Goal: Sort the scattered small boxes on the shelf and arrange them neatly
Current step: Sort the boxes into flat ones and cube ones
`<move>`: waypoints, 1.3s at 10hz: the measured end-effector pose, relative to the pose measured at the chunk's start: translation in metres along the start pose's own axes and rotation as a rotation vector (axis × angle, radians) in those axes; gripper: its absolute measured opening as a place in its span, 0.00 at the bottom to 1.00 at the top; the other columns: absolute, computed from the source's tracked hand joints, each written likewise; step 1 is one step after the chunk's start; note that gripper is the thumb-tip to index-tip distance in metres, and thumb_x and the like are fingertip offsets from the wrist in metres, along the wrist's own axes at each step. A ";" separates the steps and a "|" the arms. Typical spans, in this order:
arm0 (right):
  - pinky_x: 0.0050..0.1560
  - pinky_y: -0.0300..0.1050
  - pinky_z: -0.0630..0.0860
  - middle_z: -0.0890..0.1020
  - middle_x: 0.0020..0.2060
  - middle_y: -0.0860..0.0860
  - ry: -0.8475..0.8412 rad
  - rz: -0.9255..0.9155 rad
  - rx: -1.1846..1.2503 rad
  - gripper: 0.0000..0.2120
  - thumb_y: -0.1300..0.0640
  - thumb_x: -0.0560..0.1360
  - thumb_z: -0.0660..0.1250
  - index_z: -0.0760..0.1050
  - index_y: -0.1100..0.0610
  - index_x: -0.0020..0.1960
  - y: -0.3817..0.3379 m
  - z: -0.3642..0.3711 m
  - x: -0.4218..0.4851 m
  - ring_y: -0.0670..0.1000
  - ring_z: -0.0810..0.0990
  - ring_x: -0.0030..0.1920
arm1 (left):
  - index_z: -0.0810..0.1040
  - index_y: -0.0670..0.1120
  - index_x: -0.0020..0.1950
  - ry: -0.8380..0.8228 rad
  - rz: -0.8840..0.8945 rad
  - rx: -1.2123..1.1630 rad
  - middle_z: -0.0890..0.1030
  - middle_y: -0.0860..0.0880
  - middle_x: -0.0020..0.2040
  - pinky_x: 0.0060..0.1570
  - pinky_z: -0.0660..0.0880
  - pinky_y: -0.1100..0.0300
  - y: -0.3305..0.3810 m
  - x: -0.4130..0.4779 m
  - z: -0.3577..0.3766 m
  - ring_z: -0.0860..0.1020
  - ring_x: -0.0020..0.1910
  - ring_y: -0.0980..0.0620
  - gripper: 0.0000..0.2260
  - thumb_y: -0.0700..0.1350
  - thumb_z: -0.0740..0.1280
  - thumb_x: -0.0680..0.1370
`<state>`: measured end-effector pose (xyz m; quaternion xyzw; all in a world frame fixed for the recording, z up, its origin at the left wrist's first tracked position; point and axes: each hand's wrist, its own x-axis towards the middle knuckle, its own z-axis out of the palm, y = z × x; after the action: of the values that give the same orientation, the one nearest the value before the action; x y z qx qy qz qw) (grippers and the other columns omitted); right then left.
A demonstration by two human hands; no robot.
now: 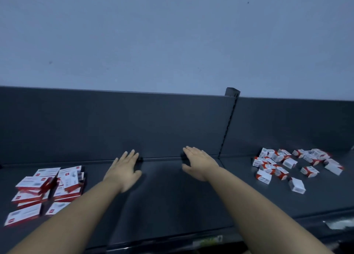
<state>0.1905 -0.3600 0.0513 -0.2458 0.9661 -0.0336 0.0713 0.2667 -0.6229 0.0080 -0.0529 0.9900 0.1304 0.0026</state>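
Left hand [123,170] flat, fingers extended, empty, right hand [199,164] likewise flat and empty, both over bare mid shelf [162,196], small boxes [287,165] scattered at right, larger boxes [47,188] loosely stacked at left.

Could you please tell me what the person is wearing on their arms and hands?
Nothing shows on them. The left hand and right hand are ungloved, with no rings that I can make out. The left forearm and right forearm are bare to the frame edge: no sleeves, watch or bracelet in view.
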 end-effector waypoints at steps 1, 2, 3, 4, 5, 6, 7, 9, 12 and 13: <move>0.79 0.49 0.46 0.49 0.81 0.48 0.005 -0.002 0.010 0.34 0.43 0.82 0.53 0.45 0.53 0.81 0.025 -0.003 -0.004 0.50 0.47 0.80 | 0.47 0.49 0.81 0.001 -0.001 -0.002 0.44 0.52 0.81 0.78 0.44 0.52 0.022 0.005 0.001 0.43 0.79 0.52 0.31 0.52 0.55 0.80; 0.79 0.50 0.47 0.49 0.81 0.48 0.010 -0.008 0.027 0.33 0.43 0.82 0.53 0.45 0.54 0.81 0.040 -0.001 -0.007 0.50 0.48 0.80 | 0.47 0.49 0.81 0.003 0.002 -0.005 0.45 0.52 0.81 0.78 0.45 0.52 0.035 0.013 -0.002 0.43 0.79 0.52 0.31 0.51 0.55 0.80; 0.79 0.50 0.47 0.49 0.81 0.49 0.027 0.006 0.044 0.33 0.43 0.82 0.53 0.45 0.54 0.81 0.050 0.000 -0.006 0.50 0.48 0.80 | 0.47 0.49 0.81 -0.002 0.036 0.013 0.45 0.52 0.81 0.78 0.45 0.52 0.047 0.022 -0.005 0.43 0.79 0.52 0.31 0.52 0.55 0.80; 0.79 0.51 0.49 0.50 0.81 0.49 0.042 0.032 0.060 0.34 0.43 0.82 0.54 0.46 0.54 0.81 0.058 0.001 -0.006 0.51 0.49 0.80 | 0.46 0.49 0.81 -0.023 0.086 0.029 0.44 0.52 0.81 0.78 0.44 0.51 0.058 0.034 -0.006 0.43 0.79 0.52 0.31 0.52 0.55 0.81; 0.79 0.52 0.50 0.50 0.81 0.50 0.038 0.064 0.056 0.34 0.43 0.82 0.55 0.46 0.55 0.81 0.067 0.002 -0.006 0.51 0.49 0.80 | 0.46 0.48 0.81 -0.034 0.130 0.039 0.44 0.52 0.81 0.78 0.44 0.51 0.070 0.047 -0.007 0.43 0.79 0.51 0.30 0.52 0.54 0.81; 0.79 0.52 0.49 0.50 0.80 0.49 0.056 0.121 0.087 0.34 0.43 0.82 0.55 0.45 0.54 0.81 0.078 0.003 -0.006 0.51 0.49 0.80 | 0.46 0.49 0.81 -0.039 0.158 0.030 0.44 0.52 0.81 0.78 0.44 0.52 0.083 0.056 -0.008 0.43 0.79 0.52 0.30 0.51 0.56 0.82; 0.79 0.50 0.48 0.50 0.80 0.48 0.057 0.138 0.107 0.34 0.43 0.82 0.55 0.46 0.53 0.81 0.087 0.006 -0.006 0.49 0.49 0.80 | 0.46 0.49 0.81 -0.056 0.174 0.025 0.45 0.52 0.81 0.78 0.43 0.52 0.091 0.060 -0.006 0.42 0.79 0.53 0.31 0.51 0.56 0.82; 0.79 0.49 0.49 0.54 0.80 0.49 0.120 0.112 0.131 0.32 0.45 0.82 0.56 0.49 0.54 0.81 0.107 0.011 -0.004 0.49 0.52 0.79 | 0.45 0.48 0.81 -0.066 0.191 0.040 0.45 0.51 0.81 0.78 0.42 0.53 0.101 0.066 -0.002 0.43 0.79 0.52 0.31 0.51 0.55 0.81; 0.78 0.47 0.52 0.58 0.79 0.50 0.136 0.030 0.116 0.31 0.46 0.82 0.57 0.53 0.54 0.80 0.183 0.010 -0.019 0.49 0.56 0.78 | 0.47 0.47 0.81 -0.045 0.160 -0.016 0.47 0.50 0.81 0.78 0.44 0.52 0.172 0.079 0.029 0.44 0.79 0.52 0.29 0.49 0.53 0.82; 0.78 0.47 0.51 0.56 0.80 0.50 0.097 0.030 0.115 0.31 0.46 0.82 0.57 0.51 0.54 0.81 0.229 0.007 -0.032 0.49 0.54 0.79 | 0.47 0.47 0.81 -0.044 0.153 -0.049 0.46 0.50 0.81 0.78 0.43 0.52 0.218 0.081 0.049 0.44 0.79 0.52 0.28 0.48 0.52 0.82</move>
<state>0.1117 -0.1444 0.0256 -0.2249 0.9685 -0.0997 0.0390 0.1629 -0.4097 0.0157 0.0255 0.9874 0.1554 0.0130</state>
